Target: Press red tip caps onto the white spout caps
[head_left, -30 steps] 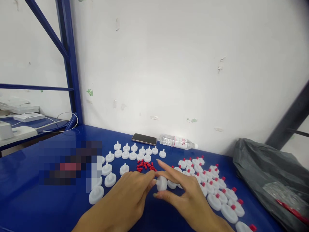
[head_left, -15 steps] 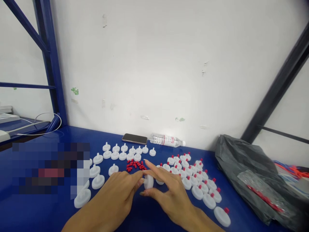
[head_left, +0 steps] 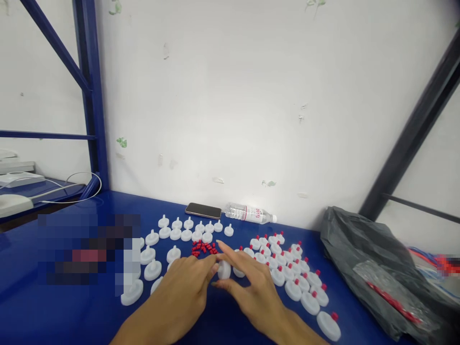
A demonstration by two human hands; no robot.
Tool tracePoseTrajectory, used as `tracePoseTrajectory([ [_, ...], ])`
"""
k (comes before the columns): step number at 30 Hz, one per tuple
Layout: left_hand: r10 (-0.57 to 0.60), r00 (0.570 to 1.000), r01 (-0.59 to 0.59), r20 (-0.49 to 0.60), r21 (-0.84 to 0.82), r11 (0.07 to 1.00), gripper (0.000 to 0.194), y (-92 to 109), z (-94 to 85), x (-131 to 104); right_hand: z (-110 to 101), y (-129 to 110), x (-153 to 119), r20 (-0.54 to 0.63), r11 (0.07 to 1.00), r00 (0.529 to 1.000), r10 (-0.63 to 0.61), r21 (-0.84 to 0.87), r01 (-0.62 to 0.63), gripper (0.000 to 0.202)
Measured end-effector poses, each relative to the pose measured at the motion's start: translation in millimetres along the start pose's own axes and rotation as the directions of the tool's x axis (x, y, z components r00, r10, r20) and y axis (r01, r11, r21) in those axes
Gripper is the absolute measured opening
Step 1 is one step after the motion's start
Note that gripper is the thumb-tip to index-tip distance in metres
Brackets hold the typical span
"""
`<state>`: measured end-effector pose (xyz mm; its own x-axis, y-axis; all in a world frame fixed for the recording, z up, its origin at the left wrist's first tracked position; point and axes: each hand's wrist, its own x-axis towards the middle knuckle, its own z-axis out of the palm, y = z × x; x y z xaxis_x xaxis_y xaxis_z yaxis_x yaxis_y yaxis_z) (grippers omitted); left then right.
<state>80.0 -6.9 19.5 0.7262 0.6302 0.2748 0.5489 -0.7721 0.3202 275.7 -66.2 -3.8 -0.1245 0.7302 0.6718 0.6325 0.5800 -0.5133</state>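
scuffed white wall [head_left: 215, 96], glossy blue table [head_left: 28, 316], blue metal frame [head_left: 95, 105]

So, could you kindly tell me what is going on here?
The right hand holds a white piece by its disc, tipped sideways, with the left hand close at its stem side; the fingers hide its tip. Loose red caps lie beyond the hands on the blue table. Bare-stemmed pieces stand to the left, red-capped pieces to the right.
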Motion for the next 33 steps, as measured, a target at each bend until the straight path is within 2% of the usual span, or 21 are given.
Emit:
tracePoseTrajectory([
  [4, -0.015, 1.0, 0.016, 0.013, -0.055, 0.998, 0.048, 7.0, -4.1, 4.7, -11.3, -3.6, 10.9, 0.092, 0.997, 0.996, -0.023, -0.078, 0.031, 0.046],
  [7, -0.036, 0.999, 0.036, 0.003, -0.021, 0.999, 0.051, 3.0, -13.2, 4.3, -17.7, -11.5, 16.6, 0.112, 0.99, 0.993, -0.028, -0.137, 0.043, 0.03],
  [12, -0.161, 0.987, 0.159, 0.011, 0.105, 0.982, 0.041, -12.5, -35.1, 5.6, -24.0, -16.6, 18.1, 0.152, 0.966, 0.982, 0.111, -0.251, -0.07, 0.01],
  [14, -0.192, 0.981, 0.192, -0.014, 0.145, 0.971, 0.038, -19.1, -39.4, 7.1, -25.4, -16.2, 17.7, 0.175, 0.953, 0.977, 0.122, -0.297, -0.066, 0.005],
  [18, -0.154, 0.985, 0.168, -0.08, 0.206, 0.964, 0.037, -32.6, -35.9, 9.6, -25.8, -17.0, 17.1, 0.252, 0.945, 0.963, 0.1, -0.328, -0.013, 0.004],
  [21, -0.09, 0.993, 0.104, -0.07, 0.233, 0.967, 0.037, -39.0, -29.0, 12.9, -26.2, -17.2, 16.0, 0.326, 0.944, 0.937, 0.128, -0.331, -0.014, 0.004],
  [26, 0.02, 1.0, -0.016, -0.011, 0.3, 0.954, 0.04, -40.0, -20.1, 18.8, -29.5, -12.4, 13.3, 0.36, 0.909, 0.92, 0.155, -0.416, 0.01, 0.04],
  [28, 0.018, 1.0, -0.013, -0.013, 0.339, 0.941, 0.04, -40.2, -20.3, 18.9, -30.3, -11.2, 13.3, 0.356, 0.895, 0.924, 0.139, -0.445, 0.037, 0.042],
  [33, -0.092, 0.996, 0.076, 0.024, 0.377, 0.923, 0.036, -44.3, -34.3, 11.8, -28.0, -13.5, 16.7, 0.305, 0.88, 0.945, 0.118, -0.472, 0.043, 0.023],
])
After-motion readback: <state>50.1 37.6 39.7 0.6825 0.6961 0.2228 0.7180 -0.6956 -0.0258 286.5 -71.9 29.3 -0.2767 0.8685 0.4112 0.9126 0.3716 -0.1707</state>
